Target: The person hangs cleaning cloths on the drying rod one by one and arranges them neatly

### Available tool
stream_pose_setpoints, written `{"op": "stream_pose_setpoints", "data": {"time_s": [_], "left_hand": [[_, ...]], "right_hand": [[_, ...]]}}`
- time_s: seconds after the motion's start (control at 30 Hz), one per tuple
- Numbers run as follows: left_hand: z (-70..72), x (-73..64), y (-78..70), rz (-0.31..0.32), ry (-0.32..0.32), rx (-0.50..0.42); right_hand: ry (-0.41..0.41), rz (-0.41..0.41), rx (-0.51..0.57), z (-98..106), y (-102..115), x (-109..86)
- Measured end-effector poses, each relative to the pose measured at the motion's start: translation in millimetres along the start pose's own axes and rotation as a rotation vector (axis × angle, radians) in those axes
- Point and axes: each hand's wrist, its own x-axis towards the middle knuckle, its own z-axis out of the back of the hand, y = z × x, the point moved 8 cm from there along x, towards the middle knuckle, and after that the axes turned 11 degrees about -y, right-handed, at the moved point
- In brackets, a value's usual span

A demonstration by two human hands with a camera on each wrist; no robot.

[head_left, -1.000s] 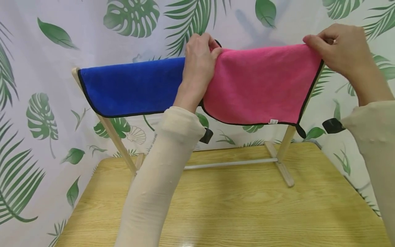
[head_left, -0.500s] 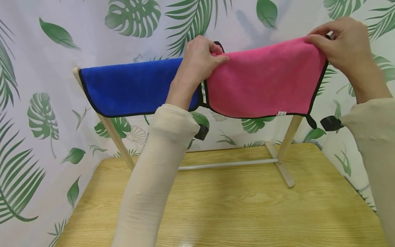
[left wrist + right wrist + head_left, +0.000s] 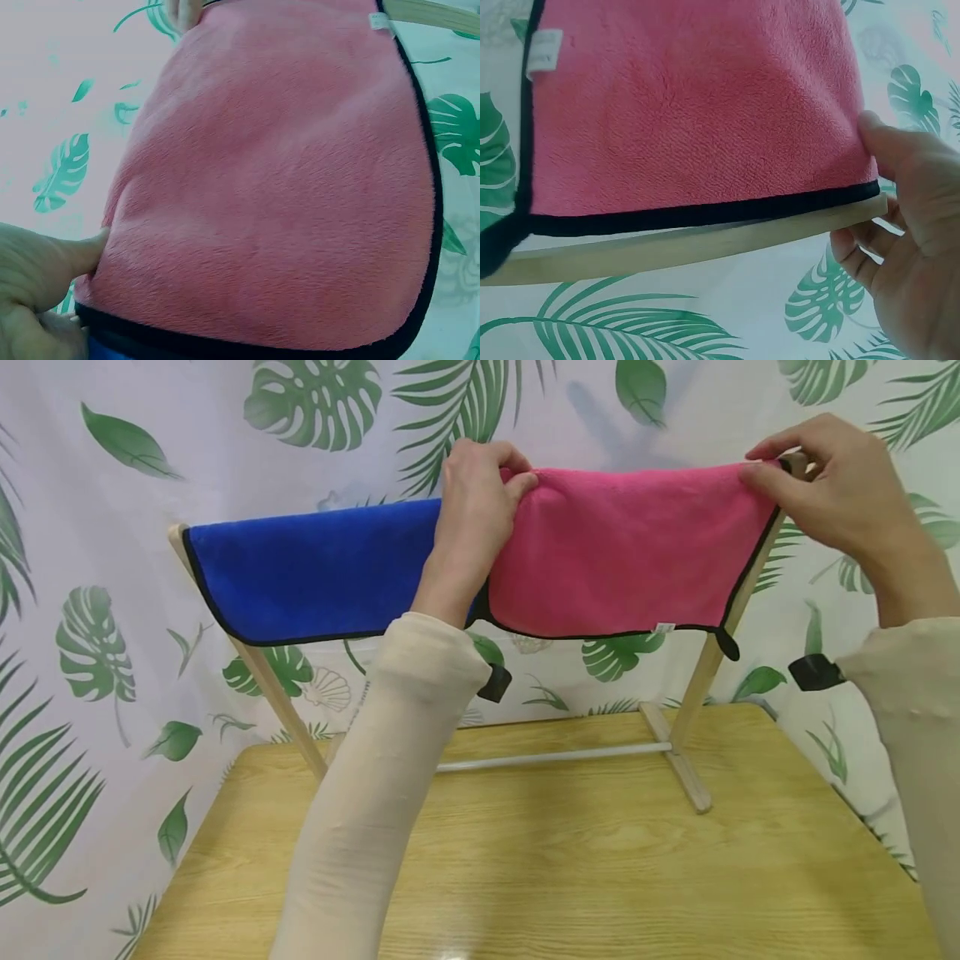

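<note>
A pink towel (image 3: 622, 552) with black edging, a white label (image 3: 663, 628) and a black loop (image 3: 727, 645) hangs over the top of a wooden rack (image 3: 701, 685). My left hand (image 3: 480, 502) pinches its upper left end between thumb and fingers, beside a blue towel (image 3: 315, 572) draped on the rack's left half. At the upper right corner, my right hand (image 3: 840, 481) pinches the pink towel near the top of the rack's right post. In the right wrist view the thumb presses the towel (image 3: 705, 112) and lower fingers curl behind the post (image 3: 690, 251).
The rack stands at the back of a wood-grain table (image 3: 600, 860), with a white lower bar (image 3: 555, 757) between its feet. Close behind it hangs a white curtain with green leaves (image 3: 135, 610). A black strap piece (image 3: 816, 672) sticks out from the right sleeve.
The pink towel's right corner rose, then came down to the rack top. Its lower edge now hangs higher than a second ago. Both hands keep their pinch.
</note>
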Motion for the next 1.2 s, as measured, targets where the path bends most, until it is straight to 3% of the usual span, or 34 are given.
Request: {"op": "stream_pose_setpoints", "data": {"time_s": [0.17, 0.3, 0.37, 0.5, 0.67, 0.8, 0.87, 1.03, 1.2], "left_hand": [[3.3, -1.1, -0.6, 0.017, -0.072, -0.001], [4.2, 0.8, -0.4, 0.034, -0.074, -0.006], [4.4, 2.1, -1.4, 0.012, -0.068, 0.011], [2.4, 5.1, -1.2, -0.022, 0.006, 0.038], [-0.9, 7.4, 2.4, -0.043, 0.156, 0.053], [-2.4, 6.0, 3.8, -0.07, 0.249, 0.054], [-3.0, 4.8, 4.4, -0.069, 0.273, 0.038], [-1.3, 4.6, 3.7, -0.065, 0.228, 0.018], [0.3, 5.2, 2.0, -0.058, 0.149, 0.037]], "right_hand": [[-0.028, -0.03, 0.061, -1, 2, 2.9], [-0.05, -0.057, 0.025, -1, 6, 7.8], [-0.077, -0.082, 0.032, 0, 7, 9.5], [-0.117, -0.115, 0.01, 2, 6, 10.4], [-0.097, -0.047, -0.046, 4, 3, 5.7], [-0.045, -0.006, 0.019, 3, -1, -0.4], [-0.026, -0.024, 0.067, 2, -5, -2.4], [-0.046, -0.078, 0.146, 3, -11, -3.5], [-0.084, -0.067, 0.096, 3, -1, -1.4]]}}
